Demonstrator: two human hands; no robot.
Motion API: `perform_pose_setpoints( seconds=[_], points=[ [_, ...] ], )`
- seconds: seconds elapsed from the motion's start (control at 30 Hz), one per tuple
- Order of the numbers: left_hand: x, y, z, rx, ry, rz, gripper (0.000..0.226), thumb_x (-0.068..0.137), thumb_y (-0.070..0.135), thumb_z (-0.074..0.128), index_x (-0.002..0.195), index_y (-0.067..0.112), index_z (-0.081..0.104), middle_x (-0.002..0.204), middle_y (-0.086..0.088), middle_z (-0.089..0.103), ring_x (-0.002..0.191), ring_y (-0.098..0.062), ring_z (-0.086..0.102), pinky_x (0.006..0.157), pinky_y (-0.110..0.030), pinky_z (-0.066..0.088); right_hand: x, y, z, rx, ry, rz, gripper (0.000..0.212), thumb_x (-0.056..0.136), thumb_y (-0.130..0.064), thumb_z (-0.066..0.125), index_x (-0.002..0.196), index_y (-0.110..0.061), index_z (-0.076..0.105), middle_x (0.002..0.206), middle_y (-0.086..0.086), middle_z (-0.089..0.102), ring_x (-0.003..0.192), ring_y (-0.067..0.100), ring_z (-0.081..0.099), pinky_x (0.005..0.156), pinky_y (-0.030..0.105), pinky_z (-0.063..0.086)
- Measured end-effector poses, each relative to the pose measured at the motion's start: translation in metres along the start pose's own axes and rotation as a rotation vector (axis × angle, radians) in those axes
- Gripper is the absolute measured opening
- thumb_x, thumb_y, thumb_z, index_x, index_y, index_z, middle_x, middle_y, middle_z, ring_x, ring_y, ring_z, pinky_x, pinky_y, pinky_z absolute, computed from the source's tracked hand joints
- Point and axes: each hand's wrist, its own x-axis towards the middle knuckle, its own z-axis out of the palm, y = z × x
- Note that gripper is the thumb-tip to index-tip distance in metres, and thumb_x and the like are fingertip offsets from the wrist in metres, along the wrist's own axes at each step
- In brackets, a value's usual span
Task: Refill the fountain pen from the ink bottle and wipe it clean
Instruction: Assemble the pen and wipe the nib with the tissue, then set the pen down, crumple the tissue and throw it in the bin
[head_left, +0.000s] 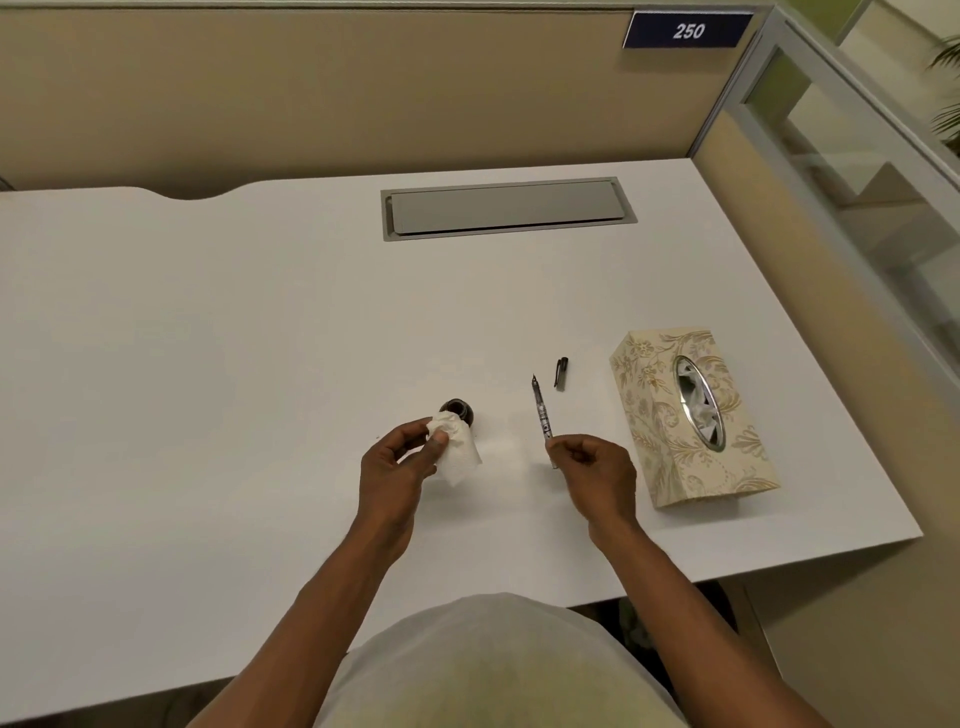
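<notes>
My left hand (400, 462) holds a crumpled white tissue (456, 447) between thumb and fingers, just in front of the dark ink bottle (460, 410), which stands on the white desk (260, 338) partly hidden by the tissue. My right hand (592, 467) pinches the rear end of the uncapped fountain pen (541, 413), whose nib points away from me. The pen's black cap (561, 372) lies on the desk just beyond and to the right of the nib.
A floral tissue box (654, 410) stands to the right of my right hand, with tissue showing in its oval opening. A grey cable hatch (506, 208) is set into the desk at the back. Beige partition walls enclose the back and right.
</notes>
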Motion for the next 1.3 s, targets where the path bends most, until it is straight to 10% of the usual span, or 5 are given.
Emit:
perform_pose_setpoints(
  seconds=[0.47, 1.3],
  points=[
    [-0.005, -0.015, -0.004, 0.081, -0.037, -0.024, 0.014, 0.091, 0.012, 0.074, 0.103, 0.019, 0.078, 0.095, 0.010, 0.076, 0.091, -0.012, 0.068, 0.085, -0.037, 0.054, 0.018, 0.025, 0.015, -0.419, 0.048, -0.119, 0.009, 0.079, -0.031, 0.081, 0.076, -0.023, 0.078, 0.062, -0.015, 0.067, 0.071, 0.013, 0.070, 0.069, 0.030, 0.057],
    [0.000, -0.020, -0.008, 0.077, -0.111, -0.071, 0.020, 0.089, 0.015, 0.077, 0.109, 0.018, 0.077, 0.102, 0.002, 0.075, 0.100, -0.019, 0.069, 0.086, -0.040, 0.054, 0.011, 0.030, 0.019, -0.382, 0.144, -0.158, 0.022, 0.077, -0.038, 0.084, 0.084, -0.019, 0.074, 0.069, -0.008, 0.069, 0.069, 0.011, 0.068, 0.073, 0.034, 0.059]
  ],
)
